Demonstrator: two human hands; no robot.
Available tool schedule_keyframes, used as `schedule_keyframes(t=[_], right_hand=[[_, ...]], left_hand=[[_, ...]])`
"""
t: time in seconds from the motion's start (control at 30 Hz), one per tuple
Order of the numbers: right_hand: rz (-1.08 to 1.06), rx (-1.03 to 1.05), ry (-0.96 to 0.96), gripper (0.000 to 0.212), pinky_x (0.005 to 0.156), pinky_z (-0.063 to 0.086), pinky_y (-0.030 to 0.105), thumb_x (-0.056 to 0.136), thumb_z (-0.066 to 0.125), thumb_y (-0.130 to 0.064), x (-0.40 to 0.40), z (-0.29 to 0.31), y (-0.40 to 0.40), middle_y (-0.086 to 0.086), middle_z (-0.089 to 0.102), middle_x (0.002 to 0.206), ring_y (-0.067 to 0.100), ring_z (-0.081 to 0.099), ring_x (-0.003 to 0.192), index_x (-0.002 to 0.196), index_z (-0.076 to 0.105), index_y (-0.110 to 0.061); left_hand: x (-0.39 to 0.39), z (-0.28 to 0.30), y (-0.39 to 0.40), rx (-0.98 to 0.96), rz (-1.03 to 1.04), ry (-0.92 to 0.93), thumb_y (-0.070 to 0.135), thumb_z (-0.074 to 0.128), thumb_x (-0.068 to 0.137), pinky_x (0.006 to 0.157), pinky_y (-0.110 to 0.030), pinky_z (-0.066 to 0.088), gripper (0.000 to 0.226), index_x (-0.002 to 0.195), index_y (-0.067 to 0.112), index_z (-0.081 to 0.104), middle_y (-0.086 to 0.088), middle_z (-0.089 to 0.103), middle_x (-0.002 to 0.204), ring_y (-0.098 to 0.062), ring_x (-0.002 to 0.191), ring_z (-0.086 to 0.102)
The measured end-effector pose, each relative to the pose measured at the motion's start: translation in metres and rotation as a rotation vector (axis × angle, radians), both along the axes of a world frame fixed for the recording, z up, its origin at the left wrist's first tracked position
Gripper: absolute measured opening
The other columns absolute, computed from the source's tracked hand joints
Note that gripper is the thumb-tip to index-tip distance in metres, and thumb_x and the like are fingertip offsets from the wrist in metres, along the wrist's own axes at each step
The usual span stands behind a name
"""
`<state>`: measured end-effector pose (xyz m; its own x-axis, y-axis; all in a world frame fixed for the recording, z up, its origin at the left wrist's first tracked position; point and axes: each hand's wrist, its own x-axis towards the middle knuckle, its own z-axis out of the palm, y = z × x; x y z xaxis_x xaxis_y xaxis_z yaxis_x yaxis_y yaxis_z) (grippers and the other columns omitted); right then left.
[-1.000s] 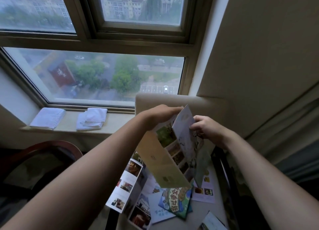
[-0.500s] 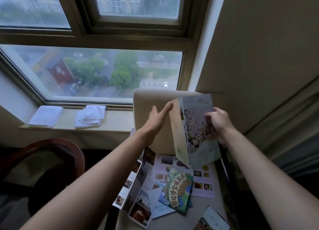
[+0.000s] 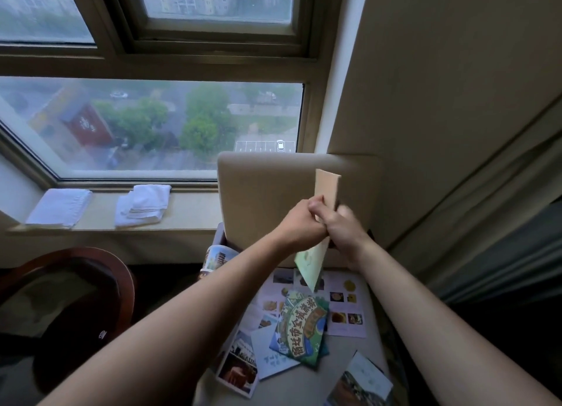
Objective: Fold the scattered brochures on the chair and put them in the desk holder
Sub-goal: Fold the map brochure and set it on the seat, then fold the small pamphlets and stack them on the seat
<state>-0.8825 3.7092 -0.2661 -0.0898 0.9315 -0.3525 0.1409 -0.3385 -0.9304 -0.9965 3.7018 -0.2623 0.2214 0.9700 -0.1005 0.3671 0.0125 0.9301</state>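
Beneath a rain-grey window, a cream chair [image 3: 267, 192] carries loose brochures [image 3: 302, 326] across its seat. Above them the left hand [image 3: 299, 224] and right hand [image 3: 342, 232] press together, fingers closed on one folded brochure [image 3: 327, 186] held upright. Motion blur hides the exact grip, but it seems pinched along a crease. Uneven pressure could set that crease crooked. No desk holder is in view.

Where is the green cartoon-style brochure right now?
In the head view, the green brochure lies on the chair seat, lower centre-right, on top of other brochures and just below the folded brochure pinched between both hands.
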Motion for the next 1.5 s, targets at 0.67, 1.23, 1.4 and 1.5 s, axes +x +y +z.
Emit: schedule_keyframes(t=[0.67, 1.23, 1.4, 1.5], right_hand=[[-0.072, 0.160, -0.687, 0.090, 0.098, 0.032, 0.015, 0.084, 0.065, -0.007, 0.089, -0.102, -0.065, 0.009, 0.032, 0.148, 0.024, 0.046, 0.127, 0.159, 0.017, -0.021], [-0.191, -0.326, -0.768, 0.069, 0.097, 0.039, 0.030, 0.090, 0.062, -0.008, 0.151, -0.380, -0.237, 0.011, 0.023, 0.155, 0.032, 0.047, 0.130, 0.152, 0.034, -0.013], [-0.172, -0.364, -0.940, 0.069, 0.095, 0.048, 0.046, 0.089, 0.060, -0.016, 0.171, -0.438, -0.247, 0.013, 0.024, 0.158, 0.038, 0.044, 0.128, 0.153, 0.033, -0.016], [-0.140, -0.377, -1.055, 0.073, 0.088, 0.050, 0.050, 0.089, 0.062, -0.024, 0.170, -0.457, -0.248, 0.012, 0.022, 0.161, 0.037, 0.037, 0.127, 0.154, 0.030, -0.022]], left_hand=[[0.046, -0.105, -0.027, -0.126, 0.090, 0.320, 0.015, 0.054, 0.085, 0.106, -0.038, 0.042, 0.078, 0.155, 0.022, 0.021, -0.012, 0.048, 0.141, -0.033, 0.127, 0.051], [0.145, -0.395, -0.155, -0.270, -0.438, 0.666, 0.011, 0.052, 0.087, 0.086, -0.049, 0.044, 0.079, 0.156, 0.006, 0.012, -0.027, 0.045, 0.131, -0.047, 0.111, 0.053], [0.173, -0.448, -0.167, -0.267, -0.465, 0.710, 0.012, 0.054, 0.087, 0.094, -0.050, 0.042, 0.084, 0.156, 0.004, 0.007, -0.021, 0.042, 0.133, -0.041, 0.116, 0.046], [0.186, -0.462, -0.169, -0.226, -0.435, 0.737, 0.019, 0.060, 0.087, 0.091, -0.049, 0.044, 0.087, 0.155, 0.004, 0.009, -0.018, 0.040, 0.132, -0.037, 0.112, 0.043]])
